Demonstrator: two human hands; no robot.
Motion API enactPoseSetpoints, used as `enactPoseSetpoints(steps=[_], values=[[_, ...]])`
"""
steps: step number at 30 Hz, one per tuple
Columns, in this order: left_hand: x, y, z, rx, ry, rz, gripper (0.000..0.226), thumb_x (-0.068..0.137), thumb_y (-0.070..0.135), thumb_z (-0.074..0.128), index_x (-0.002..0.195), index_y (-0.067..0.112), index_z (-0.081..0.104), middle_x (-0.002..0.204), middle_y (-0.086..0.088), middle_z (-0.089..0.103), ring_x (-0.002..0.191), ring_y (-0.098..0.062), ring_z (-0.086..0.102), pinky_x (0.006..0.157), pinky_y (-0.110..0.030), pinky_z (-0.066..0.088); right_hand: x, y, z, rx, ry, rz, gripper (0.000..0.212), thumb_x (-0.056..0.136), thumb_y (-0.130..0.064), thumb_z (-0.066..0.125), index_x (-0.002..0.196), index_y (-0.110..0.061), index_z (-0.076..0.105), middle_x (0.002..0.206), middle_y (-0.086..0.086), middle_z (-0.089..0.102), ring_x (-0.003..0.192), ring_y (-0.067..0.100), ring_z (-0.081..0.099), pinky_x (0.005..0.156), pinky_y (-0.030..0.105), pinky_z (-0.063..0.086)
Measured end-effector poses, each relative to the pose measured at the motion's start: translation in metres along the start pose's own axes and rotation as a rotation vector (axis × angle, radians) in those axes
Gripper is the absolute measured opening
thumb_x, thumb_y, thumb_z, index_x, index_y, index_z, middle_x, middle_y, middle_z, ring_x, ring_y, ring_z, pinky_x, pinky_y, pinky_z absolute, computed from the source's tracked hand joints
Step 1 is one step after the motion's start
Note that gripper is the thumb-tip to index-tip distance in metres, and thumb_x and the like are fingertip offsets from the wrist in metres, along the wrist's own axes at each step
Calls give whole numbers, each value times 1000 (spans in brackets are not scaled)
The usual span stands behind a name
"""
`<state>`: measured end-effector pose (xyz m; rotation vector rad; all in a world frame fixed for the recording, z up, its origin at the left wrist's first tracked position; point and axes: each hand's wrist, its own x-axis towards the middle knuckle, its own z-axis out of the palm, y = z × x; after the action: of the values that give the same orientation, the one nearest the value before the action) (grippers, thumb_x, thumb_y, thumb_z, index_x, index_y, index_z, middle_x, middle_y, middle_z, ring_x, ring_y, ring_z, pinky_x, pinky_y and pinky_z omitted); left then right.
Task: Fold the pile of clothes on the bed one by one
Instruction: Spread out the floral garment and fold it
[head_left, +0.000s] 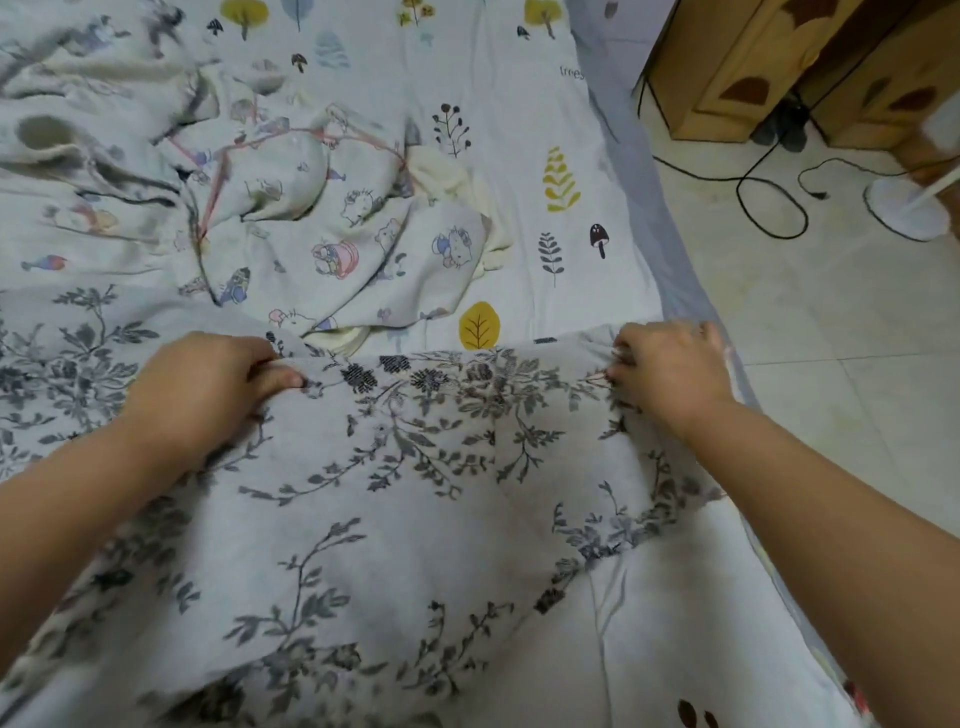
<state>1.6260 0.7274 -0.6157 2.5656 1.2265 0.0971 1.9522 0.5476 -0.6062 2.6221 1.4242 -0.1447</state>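
Observation:
A pale garment with a grey floral print (395, 467) lies spread across the near part of the bed. My left hand (208, 384) grips its far edge at the left, thumb on top and fingers curled under the cloth. My right hand (670, 369) pinches the same edge at the right, near the side of the bed. Beyond it a rumpled heap of clothes (291, 208) with cartoon prints and pink trim lies in the middle of the bed. More crumpled pale cloth (78, 104) lies at the far left.
The bed sheet (561, 156) is white with leaves, trees and mushrooms, and its grey edge (649, 218) runs down the right. On the tiled floor (831, 364) to the right are black cables (769, 197), a white fan base (909, 208) and wooden furniture (753, 67).

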Motion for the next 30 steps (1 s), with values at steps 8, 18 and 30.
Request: enactPoseSetpoints(steps=[8, 18, 30], values=[[10, 48, 39, 241, -33, 168, 31, 82, 31, 67, 95, 4, 63, 89, -15, 64, 83, -34, 58, 72, -39, 43, 5, 16, 40, 325, 128, 430, 55, 87, -27, 63, 130, -5, 38, 131, 26, 42, 122, 39, 38, 101, 49, 31], [33, 46, 53, 223, 7, 68, 19, 88, 24, 58, 95, 7, 61, 92, -12, 64, 91, -33, 56, 80, -42, 36, 21, 28, 38, 568, 62, 421, 33, 88, -35, 61, 97, -7, 46, 92, 12, 54, 91, 31, 52, 75, 40, 42], [46, 49, 57, 175, -430, 239, 34, 86, 52, 51, 80, 25, 32, 64, 12, 42, 60, -7, 42, 67, -26, 31, 13, 35, 55, 488, -36, 389, 40, 87, -50, 54, 84, -12, 41, 73, 5, 50, 82, 30, 53, 67, 37, 40]])
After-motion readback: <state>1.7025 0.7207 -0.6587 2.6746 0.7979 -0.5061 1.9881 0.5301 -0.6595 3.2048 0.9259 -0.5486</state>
